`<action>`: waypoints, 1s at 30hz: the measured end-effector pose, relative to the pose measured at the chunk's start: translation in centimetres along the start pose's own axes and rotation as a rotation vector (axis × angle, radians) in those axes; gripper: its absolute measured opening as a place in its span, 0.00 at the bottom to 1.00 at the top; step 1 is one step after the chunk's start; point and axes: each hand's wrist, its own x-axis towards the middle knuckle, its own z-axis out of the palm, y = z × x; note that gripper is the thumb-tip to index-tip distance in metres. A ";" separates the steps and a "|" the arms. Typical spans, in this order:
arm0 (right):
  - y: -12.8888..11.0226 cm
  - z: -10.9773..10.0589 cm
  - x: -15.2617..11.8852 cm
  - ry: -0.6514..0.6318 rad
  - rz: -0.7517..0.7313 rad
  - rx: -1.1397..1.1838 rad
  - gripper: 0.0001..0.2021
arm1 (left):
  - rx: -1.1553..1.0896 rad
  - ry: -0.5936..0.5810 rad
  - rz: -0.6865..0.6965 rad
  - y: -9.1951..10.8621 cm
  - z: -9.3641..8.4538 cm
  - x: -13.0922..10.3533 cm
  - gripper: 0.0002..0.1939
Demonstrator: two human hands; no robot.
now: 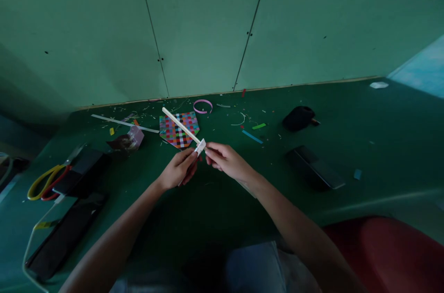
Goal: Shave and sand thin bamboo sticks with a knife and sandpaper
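My left hand point(180, 168) is closed around a small white folded piece point(200, 146), which looks like paper. From that piece a long, narrow white strip point(178, 123) sticks out up and to the left. My right hand point(224, 158) pinches at the right side of the folded piece, thumb and fingers pressed together; exactly what lies between its fingertips is too small to make out. Just beyond the hands, partly behind the strip, lies a multicoloured woven paper piece point(189, 122) with a pointed lower edge.
Yellow and red-handled scissors point(48, 183), a black box-like object point(81, 173) and a dark phone-like slab point(67, 237) with a cable lie left. A black pouch point(298, 118) and dark case point(315, 168) lie right. Paper scraps and a pink ring point(203, 100) dot the green tabletop point(263, 168).
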 end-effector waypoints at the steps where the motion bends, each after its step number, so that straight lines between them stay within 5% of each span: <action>1: 0.0 0.1 0.0 -0.005 -0.009 0.018 0.19 | 0.001 -0.028 -0.001 -0.2 0.3 0.0 0.20; 17: -0.2 0.7 0.1 0.049 -0.015 0.262 0.18 | -0.057 -0.084 -0.016 -0.1 0.8 -0.2 0.18; 30: 0.4 0.4 0.3 0.108 -0.075 0.071 0.17 | 0.049 -0.039 0.025 0.2 0.3 -0.2 0.20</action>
